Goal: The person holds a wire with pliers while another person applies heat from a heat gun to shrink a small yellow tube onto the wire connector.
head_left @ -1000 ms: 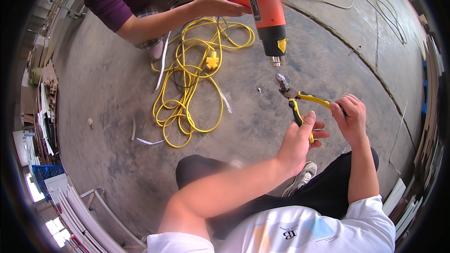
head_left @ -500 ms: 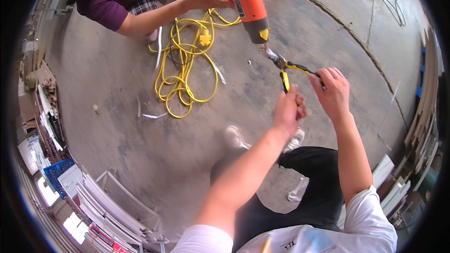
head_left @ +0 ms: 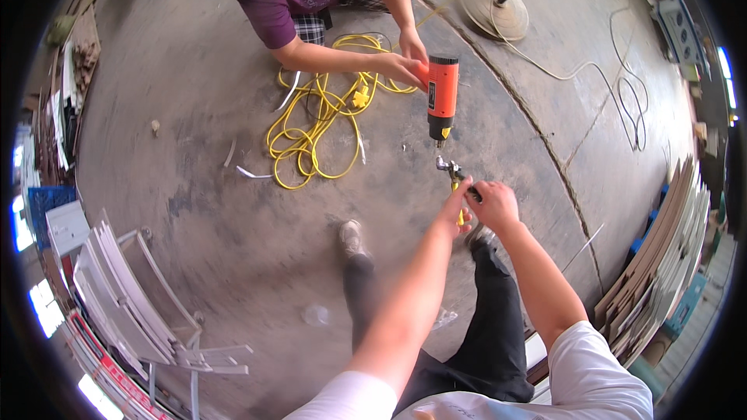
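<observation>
Pliers [head_left: 456, 180] with yellow-and-black handles are held out in front of me, their head pointing away. My left hand [head_left: 456, 211] grips the yellow-sided handle, and my right hand [head_left: 496, 204] is closed round the other handle close beside it. A small whitish, shiny piece [head_left: 441, 162] sits at the jaws; its kind is too small to make out. Just beyond it, an orange-red heat gun [head_left: 443, 95] points its nozzle down toward the jaws, a short gap apart. Both hands of a co-worker in a purple shirt [head_left: 406, 64] hold the heat gun by its handle.
A tangled yellow extension cord [head_left: 311, 136] lies on the concrete floor beside the co-worker. White scraps [head_left: 253, 174] lie near it. Stacked boards [head_left: 654, 241] stand at the right, a white metal frame [head_left: 167, 284] at lower left. A round-based stand [head_left: 494, 8] is at the far right.
The view has shifted, showing more of the co-worker. The plier handles have come closer together, and the jaws now sit farther from the nozzle. The co-worker's second hand is now visible at the heat gun.
</observation>
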`<state>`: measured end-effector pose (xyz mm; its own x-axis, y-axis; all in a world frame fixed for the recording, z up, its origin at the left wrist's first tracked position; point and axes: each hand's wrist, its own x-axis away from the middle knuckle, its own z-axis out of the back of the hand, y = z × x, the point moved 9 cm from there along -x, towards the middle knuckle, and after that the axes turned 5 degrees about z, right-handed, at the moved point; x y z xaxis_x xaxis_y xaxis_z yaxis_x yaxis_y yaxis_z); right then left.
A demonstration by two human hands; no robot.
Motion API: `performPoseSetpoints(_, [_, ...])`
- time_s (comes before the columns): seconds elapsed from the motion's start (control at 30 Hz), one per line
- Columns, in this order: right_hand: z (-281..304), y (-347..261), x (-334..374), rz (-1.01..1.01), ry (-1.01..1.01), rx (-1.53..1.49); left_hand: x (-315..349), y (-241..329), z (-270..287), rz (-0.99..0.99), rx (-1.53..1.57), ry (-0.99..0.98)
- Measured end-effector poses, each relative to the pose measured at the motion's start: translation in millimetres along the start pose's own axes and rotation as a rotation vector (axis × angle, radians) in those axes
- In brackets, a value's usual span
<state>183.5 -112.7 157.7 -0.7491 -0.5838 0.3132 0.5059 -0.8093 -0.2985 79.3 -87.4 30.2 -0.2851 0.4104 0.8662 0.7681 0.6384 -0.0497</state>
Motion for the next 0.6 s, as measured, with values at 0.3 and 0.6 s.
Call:
performPoseSetpoints(0.3, [-3.2, 65.8, 8.5, 0.049, -0.291, -0.226, -67.4, -4.1, 21.5, -0.085, 0.257, 0.243])
performPoseSetpoints(0.6, [97.3, 169.2, 86.5, 0.077, -0.612, -0.182, -82.7, 10.1, 32.2, -0.373, 0.317, 0.551])
